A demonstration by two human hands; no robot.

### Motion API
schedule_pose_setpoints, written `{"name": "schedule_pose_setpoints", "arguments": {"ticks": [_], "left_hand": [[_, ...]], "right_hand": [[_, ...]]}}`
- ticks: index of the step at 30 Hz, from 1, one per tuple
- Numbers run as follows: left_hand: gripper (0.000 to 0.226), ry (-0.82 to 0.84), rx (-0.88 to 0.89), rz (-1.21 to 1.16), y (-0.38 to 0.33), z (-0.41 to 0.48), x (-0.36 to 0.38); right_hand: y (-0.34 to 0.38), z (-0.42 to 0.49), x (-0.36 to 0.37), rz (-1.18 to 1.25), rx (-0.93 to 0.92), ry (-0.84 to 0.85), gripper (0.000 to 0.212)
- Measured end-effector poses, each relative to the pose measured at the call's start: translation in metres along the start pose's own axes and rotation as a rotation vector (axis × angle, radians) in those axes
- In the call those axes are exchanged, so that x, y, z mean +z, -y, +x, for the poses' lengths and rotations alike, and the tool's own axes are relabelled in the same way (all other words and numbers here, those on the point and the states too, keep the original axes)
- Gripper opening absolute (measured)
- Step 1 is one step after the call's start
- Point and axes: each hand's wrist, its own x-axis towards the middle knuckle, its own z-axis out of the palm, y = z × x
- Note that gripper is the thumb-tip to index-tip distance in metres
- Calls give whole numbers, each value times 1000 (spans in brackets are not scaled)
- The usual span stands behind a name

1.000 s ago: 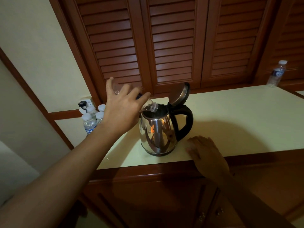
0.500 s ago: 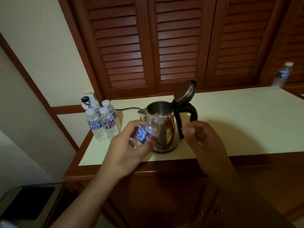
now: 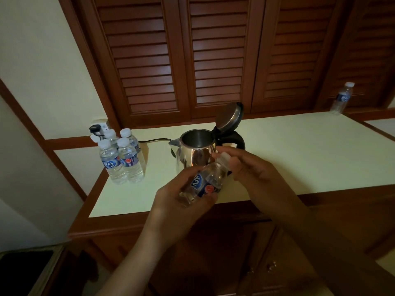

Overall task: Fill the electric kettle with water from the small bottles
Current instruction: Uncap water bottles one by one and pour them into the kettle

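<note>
- Clamped the left grip point(image 3: 181, 197) round the body of a small clear plastic water bottle with a blue label point(image 3: 208, 180), tilted with its neck up and to the right, above the front part of the counter.
- Pinched the bottle's white screw cap point(image 3: 224, 156) in the right grip point(image 3: 252, 169), fingertips curled on it at the neck.
- Held the bottle just in front of the shiny stainless-steel electric kettle with a black handle point(image 3: 192, 157); could not tell whether touching it.
- Found the kettle standing on the pale cream counter point(image 3: 299, 150), its round hinged lid point(image 3: 229, 115) swung upright and its mouth open.
- Could not read the water level in the held bottle or in the kettle's dark interior.
- Judged the step in hand as cap work on one bottle; could not tell whether twisting on or off.
- Counted four more small capped clear bottles point(image 3: 121, 159), clustered upright at the counter's left end near the spout and seemingly full; judged the filling unfinished.
- Noted one more capped clear bottle point(image 3: 342, 98) standing well apart at the far right.
- Judged the next move to call for a steady, unsqueezing hold on the body while finishing the turn.
- If opening: raise the neck over the open mouth and tip slowly.
- If closing: set this bottle aside and reach for one of the four.
</note>
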Motion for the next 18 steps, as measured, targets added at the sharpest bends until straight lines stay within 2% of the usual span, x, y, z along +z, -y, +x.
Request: {"name": "schedule_pose_setpoints", "arguments": {"ticks": [6,10,15,18], "left_hand": [[37,134,-53,-37,-13,9,12],[18,163,-107,-163,-19,17,26],[15,297,-259,-429,-22,31,42],[31,425,-323,-516,-20,47,57]], "right_hand": [[7,-9,-26,-214,16,46,38],[11,-19,-43,-292,-18,22,39],[14,-18,-77,-467,-76,95,39],[13,-16,-100,-494,-72,111,39]]}}
